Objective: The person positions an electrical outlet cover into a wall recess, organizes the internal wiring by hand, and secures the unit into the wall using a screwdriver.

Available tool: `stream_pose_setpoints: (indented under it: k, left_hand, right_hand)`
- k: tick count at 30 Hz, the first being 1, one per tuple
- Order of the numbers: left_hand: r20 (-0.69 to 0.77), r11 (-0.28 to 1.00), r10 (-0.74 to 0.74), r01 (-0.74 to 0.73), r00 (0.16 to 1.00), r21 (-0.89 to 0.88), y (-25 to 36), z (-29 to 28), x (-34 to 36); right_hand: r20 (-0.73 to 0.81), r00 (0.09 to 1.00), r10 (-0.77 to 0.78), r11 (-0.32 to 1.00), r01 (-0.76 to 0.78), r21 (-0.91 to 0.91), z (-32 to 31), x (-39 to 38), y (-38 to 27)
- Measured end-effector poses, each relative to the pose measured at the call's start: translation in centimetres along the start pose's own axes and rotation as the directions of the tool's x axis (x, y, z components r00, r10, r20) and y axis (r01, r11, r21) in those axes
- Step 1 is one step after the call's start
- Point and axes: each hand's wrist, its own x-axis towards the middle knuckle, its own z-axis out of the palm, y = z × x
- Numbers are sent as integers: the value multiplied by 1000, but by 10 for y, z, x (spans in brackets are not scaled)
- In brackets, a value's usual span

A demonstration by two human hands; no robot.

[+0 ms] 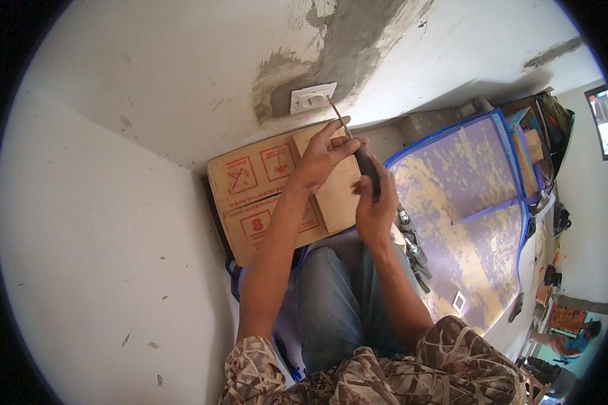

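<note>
A white wall socket [313,100] sits on a patch of grey plaster ahead of me. The tip of a screwdriver [366,164] with a black handle and thin shaft is at the socket's right edge; I cannot tell whether it sits in a screw. My left hand [325,159] closes with thumb and fingers around the screwdriver where shaft meets handle. Lower down, my right hand [378,206] grips the back end of the handle, its thumb slightly blurred.
Cardboard boxes [246,212] stand under the socket. To the right lies a worn purple mat or board [446,175] with blue edging, a white square frame [459,302] on it. Hand tools [413,246] lie by my right knee. Far right are a screen [606,121] and another person [577,344].
</note>
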Motion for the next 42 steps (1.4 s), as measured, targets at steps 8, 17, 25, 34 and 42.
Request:
stream_pose_setpoints:
  k: [8, 17, 25, 34, 42]
  left_hand:
    - [9, 1000, -10, 10, 1000, -6, -4, -5, 0]
    - [16, 999, 0, 0, 1000, -46, -1, 4, 4]
    - [1, 1000, 6, -6, 1000, -24, -1, 0, 4]
    - [10, 999, 25, -25, 1000, -24, -2, -2, 7]
    - [-2, 1000, 10, -10, 1000, 28, -1, -2, 5]
  right_hand:
    - [119, 979, 164, 972, -181, 150, -4, -5, -3]
    - [650, 676, 346, -42, -681, 731, -17, 0, 18]
    - [94, 988, 123, 976, -137, 170, 2, 0, -12]
    - [97, 923, 371, 829, -377, 414, 2, -2, -19]
    - [706, 579, 408, -34, -763, 645, -17, -8, -7]
